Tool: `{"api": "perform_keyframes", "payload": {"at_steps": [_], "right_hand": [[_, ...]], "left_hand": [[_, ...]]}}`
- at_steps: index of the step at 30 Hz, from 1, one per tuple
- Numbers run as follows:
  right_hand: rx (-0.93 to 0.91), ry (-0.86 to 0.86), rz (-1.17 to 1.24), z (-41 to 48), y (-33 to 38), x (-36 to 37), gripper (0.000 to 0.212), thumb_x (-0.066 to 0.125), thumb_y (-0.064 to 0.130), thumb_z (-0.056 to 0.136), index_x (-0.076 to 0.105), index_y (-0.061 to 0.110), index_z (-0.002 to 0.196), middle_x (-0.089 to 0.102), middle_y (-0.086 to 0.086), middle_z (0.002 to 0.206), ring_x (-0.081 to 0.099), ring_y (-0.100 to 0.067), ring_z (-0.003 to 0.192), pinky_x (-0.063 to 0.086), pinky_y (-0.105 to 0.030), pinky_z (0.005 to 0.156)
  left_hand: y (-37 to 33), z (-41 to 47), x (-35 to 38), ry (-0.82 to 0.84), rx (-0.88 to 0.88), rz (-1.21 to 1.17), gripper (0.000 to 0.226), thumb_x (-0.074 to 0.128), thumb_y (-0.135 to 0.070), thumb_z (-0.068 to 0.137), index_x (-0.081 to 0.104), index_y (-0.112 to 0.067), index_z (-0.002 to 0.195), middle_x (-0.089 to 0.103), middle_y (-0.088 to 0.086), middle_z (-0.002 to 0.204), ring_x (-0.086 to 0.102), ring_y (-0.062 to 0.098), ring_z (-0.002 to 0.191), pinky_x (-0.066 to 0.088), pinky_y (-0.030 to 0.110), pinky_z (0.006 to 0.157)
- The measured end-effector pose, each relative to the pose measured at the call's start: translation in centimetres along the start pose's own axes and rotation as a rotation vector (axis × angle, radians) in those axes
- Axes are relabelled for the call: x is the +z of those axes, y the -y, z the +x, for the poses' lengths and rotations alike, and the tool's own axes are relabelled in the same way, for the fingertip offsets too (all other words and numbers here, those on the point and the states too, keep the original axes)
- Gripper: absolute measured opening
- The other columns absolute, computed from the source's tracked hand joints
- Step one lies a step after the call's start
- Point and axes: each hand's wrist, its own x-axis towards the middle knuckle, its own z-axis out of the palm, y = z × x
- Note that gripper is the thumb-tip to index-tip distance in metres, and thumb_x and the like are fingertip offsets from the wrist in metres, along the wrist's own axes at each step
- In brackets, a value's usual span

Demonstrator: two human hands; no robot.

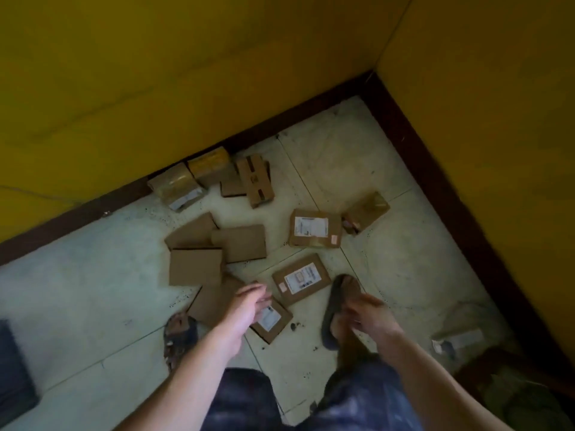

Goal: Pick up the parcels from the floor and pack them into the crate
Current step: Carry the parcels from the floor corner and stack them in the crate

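Several brown cardboard parcels lie scattered on the pale tiled floor near a room corner. My left hand (249, 301) hangs over a small labelled parcel (272, 323) by my feet, fingers relaxed, holding nothing. My right hand (368, 315) hovers above my right foot, blurred, fingers loosely bent and empty. Another labelled parcel (301, 277) lies just beyond the hands, and a third labelled one (314, 228) sits farther back. Plain parcels (196, 265) are stacked at left. More parcels (208, 164) rest against the wall. A crate is not clearly visible.
Yellow walls (155, 73) with a dark skirting board (435, 169) close the corner at back and right. My feet in sandals (337, 306) stand among the parcels. A dark object (15, 374) sits at the left edge; a bag and a parcel (460, 337) lie at the lower right.
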Motion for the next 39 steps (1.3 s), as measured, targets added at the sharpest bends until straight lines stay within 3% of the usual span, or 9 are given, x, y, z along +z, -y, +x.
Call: {"api": "perform_keyframes", "payload": {"at_steps": [7, 12, 16, 18, 20, 24, 27, 30, 39], "right_hand": [[-0.104, 0.042, -0.175, 19.1, 2.0, -1.8, 0.023, 0.057, 0.02, 0.089, 0.066, 0.016, 0.11, 0.067, -0.015, 0.118, 0.065, -0.029, 0.102, 0.049, -0.046, 0.099], [-0.1, -0.007, -0.253, 31.3, 1.4, -0.5, 0.046, 0.053, 0.022, 0.092, 0.049, 0.02, 0.138, 0.053, -0.004, 0.138, 0.053, -0.026, 0.123, 0.045, -0.038, 0.098], [-0.063, -0.068, -0.301, 38.2, 0.6, 0.9, 0.061, 0.053, 0.028, 0.094, 0.029, 0.025, 0.149, 0.036, -0.003, 0.152, 0.043, -0.028, 0.132, 0.039, -0.037, 0.094], [-0.054, -0.054, -0.307, 40.5, 0.7, 1.6, 0.06, 0.053, 0.032, 0.093, 0.03, 0.023, 0.148, 0.04, -0.006, 0.149, 0.045, -0.029, 0.129, 0.04, -0.037, 0.089], [-0.077, -0.031, -0.309, 41.8, 0.9, 2.0, 0.053, 0.054, 0.036, 0.091, 0.042, 0.02, 0.14, 0.051, -0.007, 0.137, 0.052, -0.027, 0.118, 0.044, -0.04, 0.094], [-0.119, -0.005, -0.221, 41.3, 1.2, 1.9, 0.012, 0.054, 0.028, 0.092, 0.061, 0.029, 0.101, 0.06, 0.006, 0.099, 0.056, -0.019, 0.103, 0.046, -0.046, 0.1], [-0.144, 0.016, -0.217, 37.8, 1.1, 1.5, 0.013, 0.053, 0.028, 0.094, 0.06, 0.036, 0.086, 0.06, 0.012, 0.096, 0.055, -0.018, 0.107, 0.044, -0.046, 0.102], [-0.185, 0.038, -0.241, 32.5, 0.7, 1.0, 0.008, 0.055, 0.038, 0.093, 0.063, 0.038, 0.094, 0.062, 0.012, 0.102, 0.057, -0.015, 0.104, 0.047, -0.046, 0.098], [-0.222, -0.053, 0.01, 10.6, 1.7, 6.0, 0.014, 0.058, 0.028, 0.093, 0.066, 0.034, 0.102, 0.068, 0.006, 0.111, 0.063, -0.018, 0.107, 0.048, -0.04, 0.096]], "left_hand": [[-0.1, 16.0, 7.8, -0.086, -0.06, 0.037, 0.021, 0.054, -0.02, 0.094, 0.066, -0.017, 0.111, 0.071, 0.003, 0.1, 0.066, 0.019, 0.096, 0.049, 0.033, 0.085], [1.0, 29.2, 10.7, -0.175, -0.046, 0.178, 0.041, 0.056, -0.017, 0.092, 0.053, -0.019, 0.133, 0.064, -0.002, 0.101, 0.059, 0.011, 0.079, 0.045, 0.024, 0.064], [1.7, 37.4, 12.0, -0.169, -0.01, 0.28, 0.065, 0.058, -0.02, 0.092, 0.029, -0.018, 0.15, 0.04, 0.007, 0.149, 0.05, 0.028, 0.125, 0.045, 0.032, 0.092], [1.9, 40.0, 12.3, -0.156, -0.019, 0.29, 0.067, 0.059, -0.024, 0.09, 0.028, -0.019, 0.15, 0.037, 0.007, 0.152, 0.042, 0.028, 0.133, 0.038, 0.036, 0.105], [2.1, 41.4, 12.6, -0.113, -0.016, 0.285, 0.055, 0.059, -0.023, 0.088, 0.044, -0.019, 0.141, 0.051, 0.005, 0.141, 0.05, 0.024, 0.124, 0.041, 0.034, 0.095], [2.1, 40.4, 13.0, -0.089, 0.023, 0.22, 0.039, 0.056, -0.016, 0.088, 0.058, -0.018, 0.127, 0.061, -0.002, 0.122, 0.055, 0.017, 0.109, 0.042, 0.028, 0.088], [2.2, 36.5, 12.1, -0.02, 0.027, 0.196, 0.036, 0.054, -0.013, 0.089, 0.061, -0.022, 0.123, 0.065, -0.007, 0.118, 0.059, 0.011, 0.103, 0.044, 0.025, 0.092], [1.6, 31.4, 10.3, 0.014, 0.034, 0.121, 0.024, 0.057, -0.014, 0.089, 0.065, -0.033, 0.103, 0.067, -0.021, 0.095, 0.064, -0.009, 0.076, 0.048, 0.01, 0.061], [-0.9, 13.7, -1.3, 0.027, 0.196, 0.066, 0.036, 0.058, -0.025, 0.09, 0.06, -0.034, 0.124, 0.068, -0.011, 0.117, 0.063, 0.011, 0.107, 0.048, 0.04, 0.098]]}}
